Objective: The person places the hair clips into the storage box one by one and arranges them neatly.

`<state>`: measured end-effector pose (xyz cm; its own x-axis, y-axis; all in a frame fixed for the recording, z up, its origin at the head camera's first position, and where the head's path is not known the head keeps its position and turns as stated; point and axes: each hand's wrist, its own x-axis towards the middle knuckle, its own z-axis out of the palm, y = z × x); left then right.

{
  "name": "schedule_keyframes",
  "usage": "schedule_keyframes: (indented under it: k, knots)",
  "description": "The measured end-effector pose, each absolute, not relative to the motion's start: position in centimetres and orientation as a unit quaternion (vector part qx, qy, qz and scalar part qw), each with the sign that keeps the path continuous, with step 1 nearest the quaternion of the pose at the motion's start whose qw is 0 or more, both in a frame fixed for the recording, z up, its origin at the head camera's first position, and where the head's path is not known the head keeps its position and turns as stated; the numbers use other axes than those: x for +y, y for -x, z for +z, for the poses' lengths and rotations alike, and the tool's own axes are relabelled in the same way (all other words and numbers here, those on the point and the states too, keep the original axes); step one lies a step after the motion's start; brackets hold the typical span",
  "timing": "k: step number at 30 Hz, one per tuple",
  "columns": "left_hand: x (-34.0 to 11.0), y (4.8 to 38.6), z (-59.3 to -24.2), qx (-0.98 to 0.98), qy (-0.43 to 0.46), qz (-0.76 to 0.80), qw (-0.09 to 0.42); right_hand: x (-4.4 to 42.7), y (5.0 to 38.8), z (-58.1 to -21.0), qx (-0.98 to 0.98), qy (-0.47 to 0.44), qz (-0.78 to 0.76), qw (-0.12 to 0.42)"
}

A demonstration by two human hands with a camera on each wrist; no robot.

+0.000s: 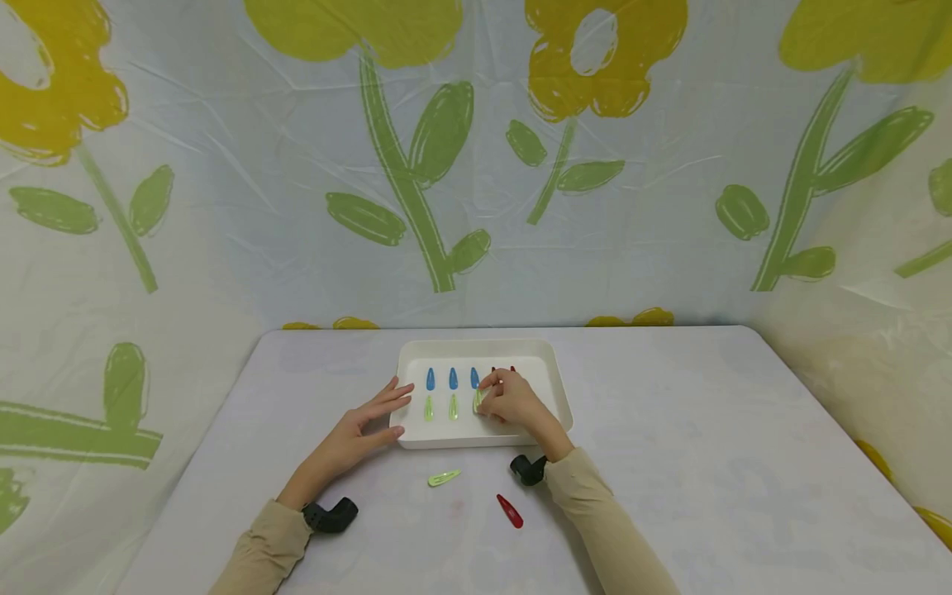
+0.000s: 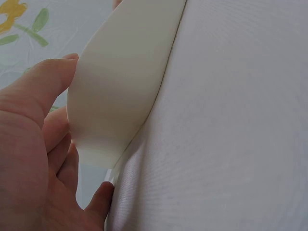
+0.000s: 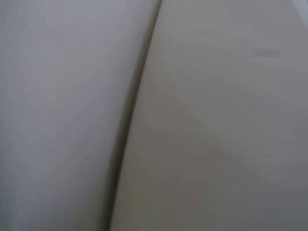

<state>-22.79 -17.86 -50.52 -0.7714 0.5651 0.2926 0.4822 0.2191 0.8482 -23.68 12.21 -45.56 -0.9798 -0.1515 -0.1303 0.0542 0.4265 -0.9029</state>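
A white tray [image 1: 561, 388] holds a row of three blue snap hair clips [image 1: 453, 378] with green hair clips [image 1: 454, 406] below them. My right hand [image 1: 513, 402] is over the tray and pinches a green hair clip [image 1: 478, 402] at the right end of the lower row. Red hair clips [image 1: 512, 368] show only their tips behind that hand. With fingers spread, my left hand [image 1: 360, 430] rests against the tray's left side; in the left wrist view its thumb touches the tray wall [image 2: 115, 72]. The right wrist view shows just the tray's side [image 3: 202, 120], no fingers.
On the white table [image 1: 669, 463], in front of the tray, lie a loose green hair clip [image 1: 445, 478] and a loose red hair clip [image 1: 510, 511]. Black wrist cameras [image 1: 330, 516] are worn on both wrists. A flower-printed curtain [image 1: 632, 248] hangs behind the table.
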Motion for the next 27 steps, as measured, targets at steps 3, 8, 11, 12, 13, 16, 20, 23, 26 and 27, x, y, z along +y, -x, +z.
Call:
schedule_keyframes:
  k: [3,8,11,12,13,16,20,23,26,27]
  knots:
    - [-17.89,22.77,-50.56,0.779,-0.332,0.53,0.041,12.12,23.64,-45.65,0.843,0.034,-0.528,0.094]
    - [-17.85,22.81,-50.57,0.779,-0.333,0.531,0.039,12.2,23.59,-45.66,0.85,0.049,-0.516,0.092]
    - [-17.84,22.76,-50.44,0.779,-0.331,0.531,0.042,12.28,23.53,-45.58,0.852,0.057,-0.512,0.092]
    - [-17.84,22.75,-50.4,0.78,-0.33,0.531,0.043,12.3,23.52,-45.57,0.853,0.059,-0.511,0.091]
    - [-17.85,22.73,-50.35,0.78,-0.328,0.531,0.044,12.31,23.5,-45.57,0.853,0.062,-0.51,0.09]
    - [-17.83,22.66,-50.28,0.781,-0.329,0.529,0.043,12.33,23.51,-45.6,0.853,0.065,-0.51,0.094]
    - [-17.77,22.65,-50.24,0.78,-0.332,0.528,0.042,12.37,23.65,-45.75,0.846,0.075,-0.518,0.101]
    - [-17.77,22.65,-50.26,0.779,-0.335,0.528,0.04,12.36,23.69,-45.75,0.842,0.08,-0.523,0.106]
    - [-17.79,22.7,-50.4,0.779,-0.336,0.528,0.038,12.38,23.67,-45.69,0.844,0.076,-0.521,0.106]
    - [-17.79,22.72,-50.45,0.779,-0.336,0.528,0.037,12.38,23.66,-45.66,0.844,0.073,-0.52,0.107]
